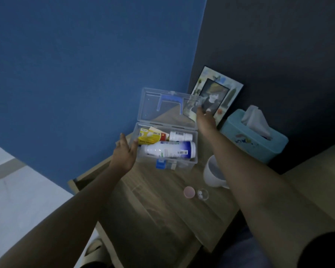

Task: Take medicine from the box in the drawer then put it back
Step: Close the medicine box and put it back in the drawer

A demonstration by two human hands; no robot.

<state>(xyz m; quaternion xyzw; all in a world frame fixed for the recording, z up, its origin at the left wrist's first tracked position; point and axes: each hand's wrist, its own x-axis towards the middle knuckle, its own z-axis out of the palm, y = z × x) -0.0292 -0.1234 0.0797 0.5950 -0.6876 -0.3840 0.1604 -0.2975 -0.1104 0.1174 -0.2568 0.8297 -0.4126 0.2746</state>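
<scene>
With the left hand [124, 153] flat against the box [165, 146] and the right hand [205, 120] gripping its lid [168, 107], a hasty closing risked jamming on the big bottle [170, 149].

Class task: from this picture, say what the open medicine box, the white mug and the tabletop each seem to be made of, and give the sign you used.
Clear lidded medicine box: likely rigid transparent plastic; the bottles show through its walls.
White mug: probably glazed ceramic; smooth, opaque, thick rim, though plastic is possible.
Light brown tabletop: wood or wood-look laminate; streaky grain lines, matte finish.
</scene>
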